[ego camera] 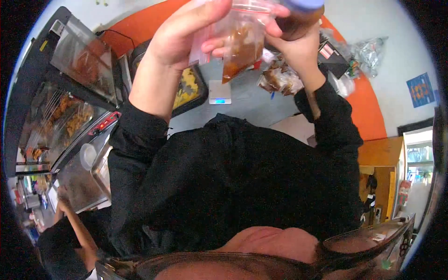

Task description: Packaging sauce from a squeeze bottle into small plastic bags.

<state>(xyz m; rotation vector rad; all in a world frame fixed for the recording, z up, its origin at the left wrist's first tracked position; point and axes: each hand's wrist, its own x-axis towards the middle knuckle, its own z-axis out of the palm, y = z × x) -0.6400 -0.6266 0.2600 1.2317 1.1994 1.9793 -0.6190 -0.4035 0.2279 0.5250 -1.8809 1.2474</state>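
Observation:
My left hand (175, 38) grips a clear zip-seal plastic bag (243, 49) with a red seal line. Brown sauce fills its lower part, which hangs down to a pointed corner. Beside the bag, my right hand (301, 49) is around a dark brown jar (297, 22) with a blue-violet lid; the view's top edge cuts it off. Fingertips show at the bag's right edge, but whose they are is unclear. Below the bag, a small white digital scale (219, 91) with a lit blue display rests on the grey table (245, 105).
A black tray of yellow food (187, 87) lies left of the scale. Brown-filled plastic packets (281, 80), a black box (332, 59) and a crumpled clear bag (369, 56) lie right. A glass display case (56, 122) holds fried food. Another person's arm (78, 224) is at lower left.

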